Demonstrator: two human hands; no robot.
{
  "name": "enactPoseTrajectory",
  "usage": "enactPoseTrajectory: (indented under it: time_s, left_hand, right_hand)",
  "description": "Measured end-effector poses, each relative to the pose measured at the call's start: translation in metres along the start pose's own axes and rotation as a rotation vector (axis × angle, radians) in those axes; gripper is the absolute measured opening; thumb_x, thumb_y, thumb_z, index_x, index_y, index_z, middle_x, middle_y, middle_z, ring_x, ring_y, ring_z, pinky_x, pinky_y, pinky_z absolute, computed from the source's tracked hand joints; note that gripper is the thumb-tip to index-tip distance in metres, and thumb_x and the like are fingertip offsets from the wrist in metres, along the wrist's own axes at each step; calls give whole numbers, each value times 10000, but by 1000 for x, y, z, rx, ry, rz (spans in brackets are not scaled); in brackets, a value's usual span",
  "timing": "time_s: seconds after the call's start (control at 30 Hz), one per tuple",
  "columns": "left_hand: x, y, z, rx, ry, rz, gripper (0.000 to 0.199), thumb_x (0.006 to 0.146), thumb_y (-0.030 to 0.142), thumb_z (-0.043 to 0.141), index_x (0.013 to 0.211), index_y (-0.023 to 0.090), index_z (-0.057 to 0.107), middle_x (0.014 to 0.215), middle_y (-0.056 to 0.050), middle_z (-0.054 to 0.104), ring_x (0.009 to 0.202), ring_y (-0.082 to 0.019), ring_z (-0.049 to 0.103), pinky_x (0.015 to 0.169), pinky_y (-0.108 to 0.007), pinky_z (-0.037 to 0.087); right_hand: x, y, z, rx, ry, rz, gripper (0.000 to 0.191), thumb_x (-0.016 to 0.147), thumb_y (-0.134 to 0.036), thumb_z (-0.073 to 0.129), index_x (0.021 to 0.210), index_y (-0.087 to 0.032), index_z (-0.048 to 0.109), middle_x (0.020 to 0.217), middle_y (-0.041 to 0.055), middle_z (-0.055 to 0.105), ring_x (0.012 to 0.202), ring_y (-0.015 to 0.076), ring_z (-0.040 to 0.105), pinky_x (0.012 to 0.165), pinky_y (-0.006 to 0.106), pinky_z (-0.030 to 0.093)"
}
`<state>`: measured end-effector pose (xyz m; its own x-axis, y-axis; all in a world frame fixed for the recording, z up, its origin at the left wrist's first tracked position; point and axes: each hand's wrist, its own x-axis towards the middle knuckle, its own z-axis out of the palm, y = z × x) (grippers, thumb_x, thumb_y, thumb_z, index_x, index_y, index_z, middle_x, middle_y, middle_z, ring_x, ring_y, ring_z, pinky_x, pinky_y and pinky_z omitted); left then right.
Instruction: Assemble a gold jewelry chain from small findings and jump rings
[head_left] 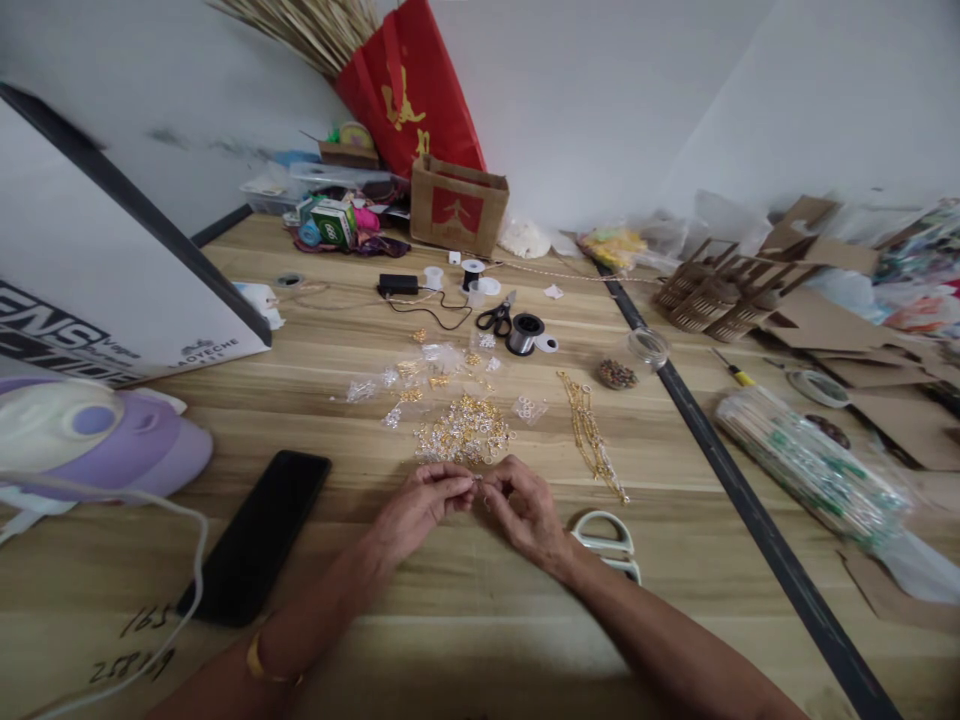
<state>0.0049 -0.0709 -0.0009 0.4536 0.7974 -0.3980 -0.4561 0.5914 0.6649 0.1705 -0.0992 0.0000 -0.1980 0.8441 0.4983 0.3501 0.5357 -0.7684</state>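
Left hand point(431, 498): thumb and forefinger are pinched together on a small shiny piece point(477, 479), too fine to resolve. Right hand point(529, 510): fingertips adjoin it; whether they clamp it cannot be determined. Piece location: between both hands, just before a loose heap of gold and silver parts point(466, 430). Pale-handled scissors point(611, 547) lie beside the right wrist; slender gold chains point(589, 430) rest on the smooth wood-grain table point(465, 620).

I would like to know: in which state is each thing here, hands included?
Left hand: pinching a tiny piece
Right hand: curled, fingertips close to that piece
Gold and silver pieces: loosely heaped
Gold chains: stretched out together
Phone: flat, screen dark
Pale-handled scissors: partly hidden
Paper bag: upright, open-topped
Red bag: tilted
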Motion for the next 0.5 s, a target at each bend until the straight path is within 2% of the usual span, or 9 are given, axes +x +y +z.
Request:
enactPoseTrajectory:
  time_s: [0.5]
  left_hand:
    - [2, 1, -2, -23, 1, 24, 211, 527, 168, 850, 670, 103, 708, 621, -28, 688, 570, -99, 603, 594, -219, 470]
  right_hand:
    - [-1, 1, 1, -19, -15, 2, 93, 898, -190, 505, 813, -186, 543, 696, 12, 519, 612, 129, 481, 551, 250, 403]
